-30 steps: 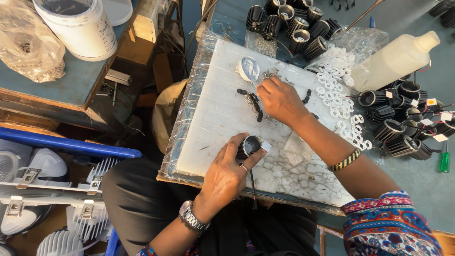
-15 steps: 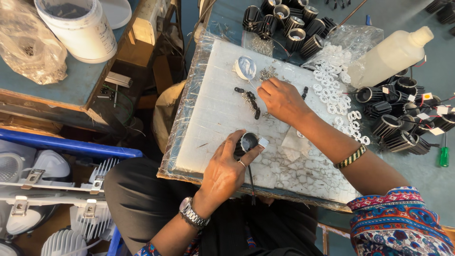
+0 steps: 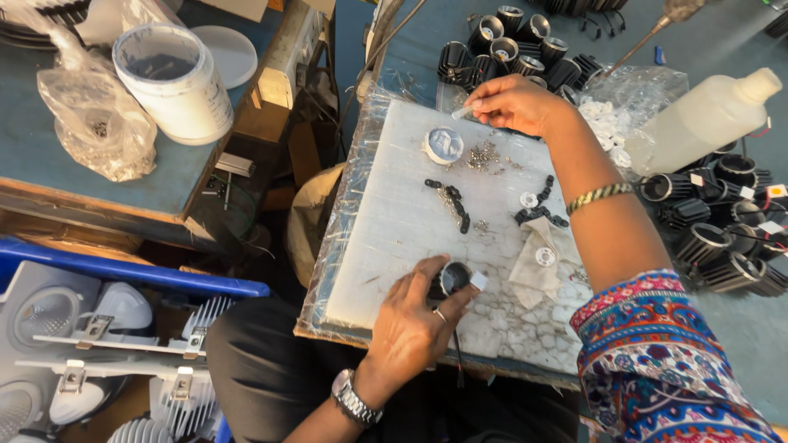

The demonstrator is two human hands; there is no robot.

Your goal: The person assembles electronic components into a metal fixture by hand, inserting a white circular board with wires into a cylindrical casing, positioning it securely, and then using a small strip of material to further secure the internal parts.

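Head view: the left hand (image 3: pixel 410 324) grips a small black cylindrical housing (image 3: pixel 450 279) against the white work board (image 3: pixel 394 221). The right hand (image 3: pixel 513 102) pinches a small white part (image 3: pixel 461 111) just above the round lens disc (image 3: pixel 443 145); loose screws (image 3: pixel 483 154) lie beside it.

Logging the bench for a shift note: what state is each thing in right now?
left hand: gripping a small black round part
right hand: pinching a small white piece
white tub: open, lid beside it
squeeze bottle: lying on its side
plastic bag: crumpled
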